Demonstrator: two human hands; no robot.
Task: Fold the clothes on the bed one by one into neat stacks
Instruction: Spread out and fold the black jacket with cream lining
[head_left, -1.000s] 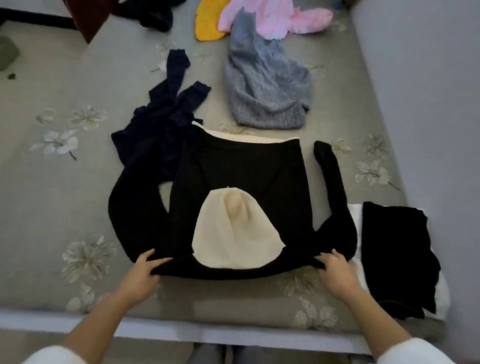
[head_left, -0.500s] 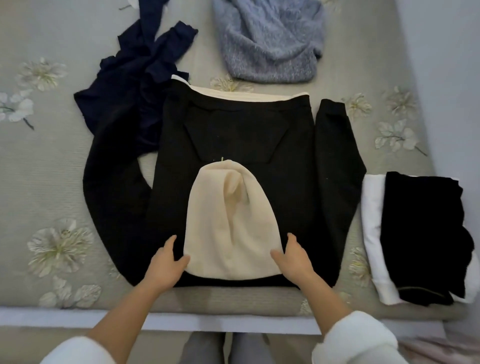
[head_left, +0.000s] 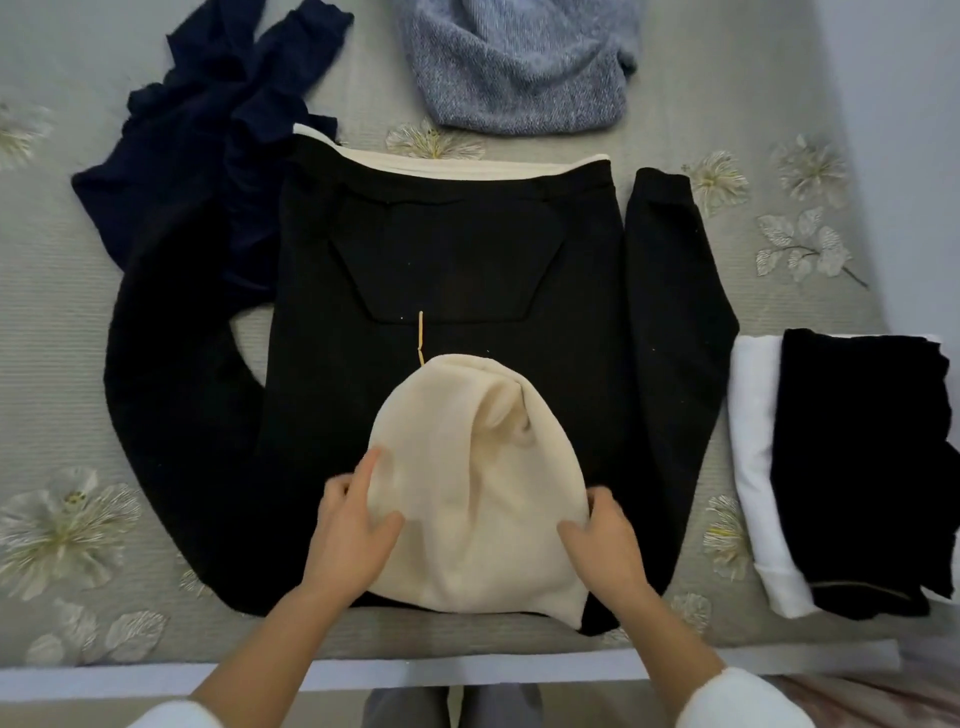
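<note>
So the black hoodie (head_left: 441, 270) is spread flat on the bed (head_left: 52, 364), front up. Its hem is on the far side and its neck sits right at the near edge of the bed. Its cream-lined hood (head_left: 478, 493) is flipped down over the chest, so the pale inside faces up.

Both hands are on that hood. The left hand (head_left: 353, 525) lies on the hood's left edge pretty much open, with the index finger stretched out and the thumb flat on the fabric. It isn't gripping anything. The right hand (head_left: 608, 545) is at the hood's right edge with the thumb on top and the fingers curled at the rim. It's a bit blurry, so honestly can't tell if it's pinching the cloth or just resting on it.

A thin yellow cord (head_left: 421, 338) pokes out just past the hood's tip, below the front pocket (head_left: 441, 249). A strip of cream lining shows along the hem. Both hoodie sleeves lie out to the sides.

A crumpled navy garment (head_left: 208, 156) sits at the hoodie's far left corner, touching that sleeve. A blue-grey knit (head_left: 519, 67) lies just beyond the hem. To the hoodie's right, near the sleeve, there's a folded stack (head_left: 857, 467), with a black piece on a white one (head_left: 753, 441).
</note>
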